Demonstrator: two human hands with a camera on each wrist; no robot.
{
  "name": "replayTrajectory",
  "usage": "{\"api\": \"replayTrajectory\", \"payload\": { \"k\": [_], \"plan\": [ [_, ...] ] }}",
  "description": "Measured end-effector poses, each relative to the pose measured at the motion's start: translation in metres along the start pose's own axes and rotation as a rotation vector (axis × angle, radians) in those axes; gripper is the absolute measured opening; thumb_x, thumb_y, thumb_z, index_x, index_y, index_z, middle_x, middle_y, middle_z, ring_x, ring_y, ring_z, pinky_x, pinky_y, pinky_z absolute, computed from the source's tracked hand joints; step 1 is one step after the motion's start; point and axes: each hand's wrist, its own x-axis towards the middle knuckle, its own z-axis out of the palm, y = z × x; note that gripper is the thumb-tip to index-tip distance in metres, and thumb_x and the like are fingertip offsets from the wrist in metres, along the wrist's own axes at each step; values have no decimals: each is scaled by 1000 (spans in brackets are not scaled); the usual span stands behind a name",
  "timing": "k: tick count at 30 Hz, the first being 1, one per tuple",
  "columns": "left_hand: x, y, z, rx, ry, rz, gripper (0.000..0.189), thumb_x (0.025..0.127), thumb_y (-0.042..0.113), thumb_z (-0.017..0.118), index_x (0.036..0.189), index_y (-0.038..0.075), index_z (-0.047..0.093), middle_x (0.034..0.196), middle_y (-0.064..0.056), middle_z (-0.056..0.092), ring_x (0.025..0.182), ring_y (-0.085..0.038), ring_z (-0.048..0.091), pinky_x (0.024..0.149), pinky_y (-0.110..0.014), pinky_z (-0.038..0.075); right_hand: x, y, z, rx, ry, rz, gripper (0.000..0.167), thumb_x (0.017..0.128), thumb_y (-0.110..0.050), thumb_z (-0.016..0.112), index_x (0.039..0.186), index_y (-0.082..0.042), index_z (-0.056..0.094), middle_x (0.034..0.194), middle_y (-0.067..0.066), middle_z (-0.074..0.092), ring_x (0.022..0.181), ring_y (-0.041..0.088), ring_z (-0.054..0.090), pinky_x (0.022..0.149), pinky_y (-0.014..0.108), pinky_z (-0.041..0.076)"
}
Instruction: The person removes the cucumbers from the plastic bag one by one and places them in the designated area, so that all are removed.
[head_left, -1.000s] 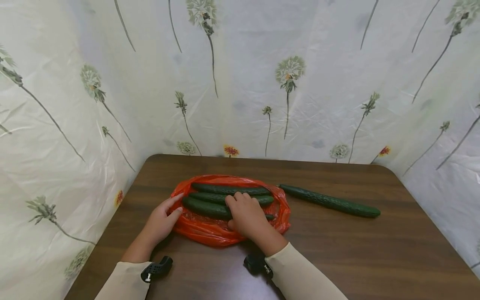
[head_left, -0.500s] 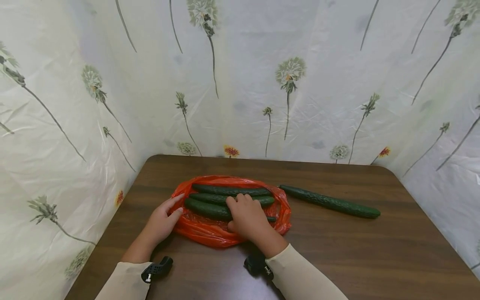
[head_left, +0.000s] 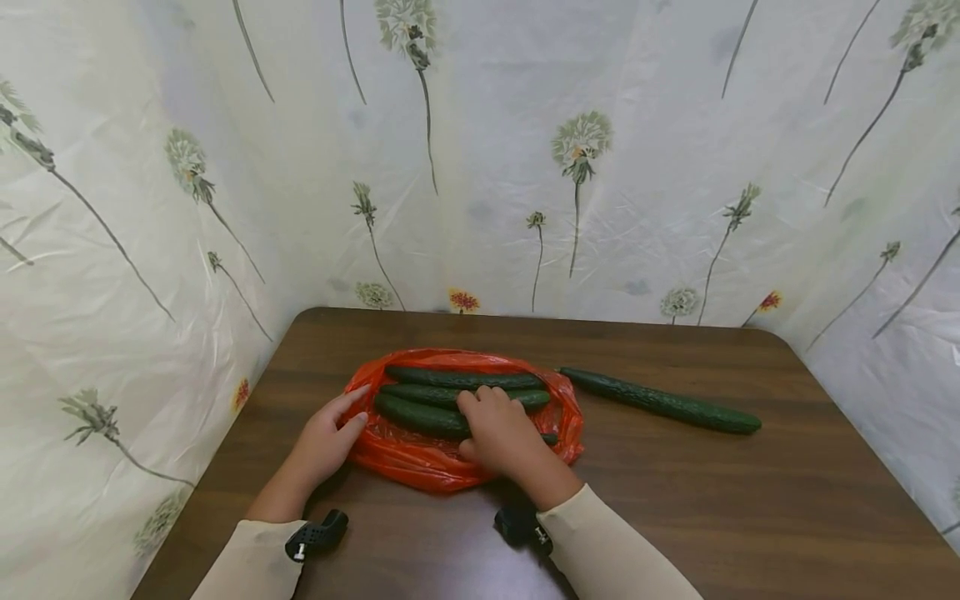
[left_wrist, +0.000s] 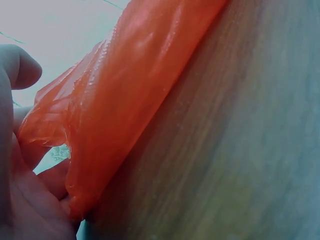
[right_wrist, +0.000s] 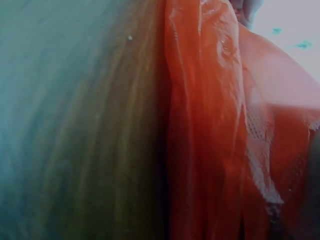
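A red plastic bag (head_left: 427, 473) lies with its mouth spread wide, and three cucumbers rest side by side in it. My right hand (head_left: 510, 435) reaches in over the near rim and grips the front cucumber (head_left: 420, 416), covering part of its right half; the stem end pokes out beyond the hand. Behind it lie the middle cucumber (head_left: 416, 395) and the rear cucumber (head_left: 461, 380). At the bag's left rim, my left hand (head_left: 324, 440) touches the plastic with extended fingers. In the left wrist view its thumb (left_wrist: 25, 67) stands apart from the bag.
A single long cucumber (head_left: 660, 402) lies outside the bag, on the right side of the brown wooden table (head_left: 712, 517). A pale flower-printed sheet (head_left: 480, 167) hangs behind the table and along both sides.
The front cucumber has slid slightly right within the bag, along with my right hand. My left hand stays at the bag's left rim.
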Motion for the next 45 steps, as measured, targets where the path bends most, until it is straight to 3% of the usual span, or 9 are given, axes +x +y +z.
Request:
{"api": "replayTrajectory", "payload": {
  "k": [8, 17, 29, 38, 45],
  "plan": [
    [2, 4, 0, 4, -4, 4, 51, 108, 26, 53, 158, 18, 48, 166, -16, 39, 156, -41, 31, 124, -63, 25, -3, 5, -8, -1, -10, -24, 42, 85, -25, 78, 122, -18, 60, 111, 3, 61, 98, 23, 54, 82, 49, 52],
    [4, 3, 2, 3, 4, 6, 50, 108, 25, 54, 157, 18, 49, 166, -17, 40, 155, -41, 32, 124, -62, 26, -12, 8, -17, -13, 1, -27, 37, 84, -22, 77, 116, -17, 59, 106, 1, 59, 91, 20, 49, 74, 40, 47],
    [1, 2, 2, 3, 5, 1, 50, 108, 25, 53, 158, 18, 49, 167, -17, 38, 156, -41, 31, 124, -62, 26, -23, 14, -21, -32, 21, -18, 37, 84, -21, 75, 118, -17, 61, 103, 1, 58, 89, 20, 49, 74, 40, 46],
    [0, 3, 2, 2, 3, 4, 51, 108, 25, 53, 158, 18, 48, 167, -17, 37, 156, -41, 29, 125, -62, 25, -34, 25, -26, 24, 74, -5, 31, 80, -13, 73, 106, -18, 56, 95, -2, 51, 83, 19, 41, 68, 36, 32],
    [-2, 3, 0, 9, -2, -20, 51, 109, 28, 53, 159, 20, 47, 168, -17, 35, 156, -42, 29, 124, -62, 25, -38, 33, -28, 29, 105, -26, 31, 80, -13, 73, 105, -16, 55, 92, -3, 49, 82, 18, 41, 66, 33, 31]
  ]
}}
